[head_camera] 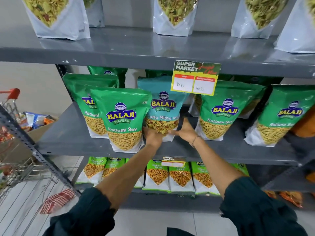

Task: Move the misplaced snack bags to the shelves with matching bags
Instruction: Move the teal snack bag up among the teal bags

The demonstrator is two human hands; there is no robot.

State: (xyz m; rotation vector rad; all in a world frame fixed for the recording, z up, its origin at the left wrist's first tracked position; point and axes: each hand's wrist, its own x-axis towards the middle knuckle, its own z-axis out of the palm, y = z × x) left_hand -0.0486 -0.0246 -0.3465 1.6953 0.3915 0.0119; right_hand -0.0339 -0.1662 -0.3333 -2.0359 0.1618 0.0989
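Note:
A teal Khatta Mitha Mix bag point(162, 103) stands on the middle grey shelf point(73, 137) among green Ratlami Sev bags point(121, 116). My left hand point(152, 136) grips the teal bag's lower left corner. My right hand point(185, 131) presses against its lower right side, fingers around the bottom edge. More green Ratlami Sev bags point(223, 109) stand to the right. On the top shelf point(129, 46) stand bags with white bottoms and a similar mixed snack point(173, 14); their upper parts are cut off.
A yellow price card point(196, 79) hangs from the top shelf's edge, just above the teal bag. The bottom shelf holds several Chana Jor Garam bags point(180, 176). A shopping cart point(15, 126) with snack packets stands at left. A checked cloth point(58, 200) lies on the floor.

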